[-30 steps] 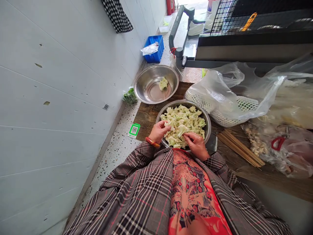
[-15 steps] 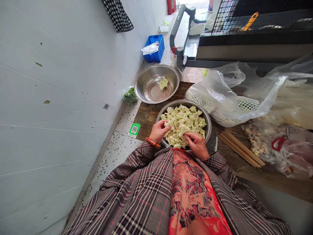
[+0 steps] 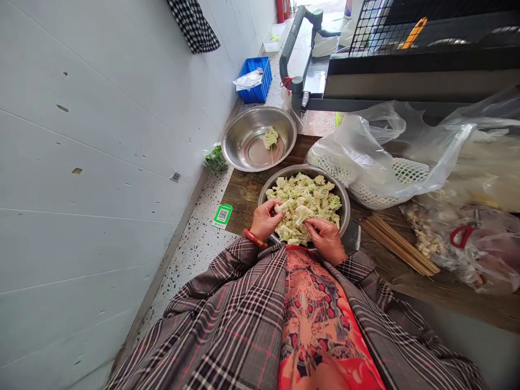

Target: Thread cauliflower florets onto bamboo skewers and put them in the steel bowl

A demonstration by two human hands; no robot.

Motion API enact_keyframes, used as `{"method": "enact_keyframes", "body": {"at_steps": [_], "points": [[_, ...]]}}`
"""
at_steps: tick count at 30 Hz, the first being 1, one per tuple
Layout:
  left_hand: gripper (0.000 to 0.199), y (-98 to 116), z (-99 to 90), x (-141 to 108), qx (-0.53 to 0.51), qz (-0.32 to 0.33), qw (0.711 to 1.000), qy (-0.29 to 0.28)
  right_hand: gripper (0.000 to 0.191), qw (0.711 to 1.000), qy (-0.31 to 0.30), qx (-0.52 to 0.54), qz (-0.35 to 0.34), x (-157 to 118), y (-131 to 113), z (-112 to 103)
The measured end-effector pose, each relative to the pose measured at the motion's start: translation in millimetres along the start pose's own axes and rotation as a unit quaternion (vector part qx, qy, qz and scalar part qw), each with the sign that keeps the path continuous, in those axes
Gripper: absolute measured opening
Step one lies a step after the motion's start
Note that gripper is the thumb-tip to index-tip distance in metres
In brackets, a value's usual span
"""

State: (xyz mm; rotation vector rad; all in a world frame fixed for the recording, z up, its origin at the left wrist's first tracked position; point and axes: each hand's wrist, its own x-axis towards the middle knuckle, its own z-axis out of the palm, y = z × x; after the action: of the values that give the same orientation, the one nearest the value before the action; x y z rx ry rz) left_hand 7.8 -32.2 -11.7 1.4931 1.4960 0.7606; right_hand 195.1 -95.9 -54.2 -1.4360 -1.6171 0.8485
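A steel bowl (image 3: 346, 208) full of pale cauliflower florets (image 3: 303, 187) stands right in front of me. Over its near left side, my left hand (image 3: 265, 221) is closed, with a small floret (image 3: 280, 207) pinched at the fingertips. From the right, my right hand (image 3: 327, 239) pinches the stem end of a larger floret (image 3: 302, 214) above the heap; whether a skewer is also in those fingers I cannot make out. Behind, a wider steel basin (image 3: 239, 157) contains one cauliflower floret (image 3: 270, 137) on a thin skewer.
Bamboo skewers (image 3: 400, 245) lie in a bundle on the wooden table right of the bowl. Beyond them are plastic bags (image 3: 479, 265) with red-handled scissors (image 3: 461, 236). A clear bag with white foam netting (image 3: 377, 189) sits behind. At left are a wall and a QR card (image 3: 222, 215).
My left hand has shifted slightly toward the right hand, its fingers turned a little inward. The right hand keeps its pinch on the larger floret. The whole view has moved very slightly.
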Motion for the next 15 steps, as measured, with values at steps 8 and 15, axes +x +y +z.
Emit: {"method": "enact_keyframes", "body": {"at_steps": [8, 15], "points": [[0.027, -3, 3.8, 0, -0.029, -0.007, 0.999, -0.018, 0.020, 0.999, 0.013, 0.040, 0.021, 1, 3, 3], [0.037, -12, 16.6, -1, -0.180, -0.050, 0.982, 0.000, 0.022, 0.995, 0.020, 0.079, 0.053, 0, 3, 3]]}}
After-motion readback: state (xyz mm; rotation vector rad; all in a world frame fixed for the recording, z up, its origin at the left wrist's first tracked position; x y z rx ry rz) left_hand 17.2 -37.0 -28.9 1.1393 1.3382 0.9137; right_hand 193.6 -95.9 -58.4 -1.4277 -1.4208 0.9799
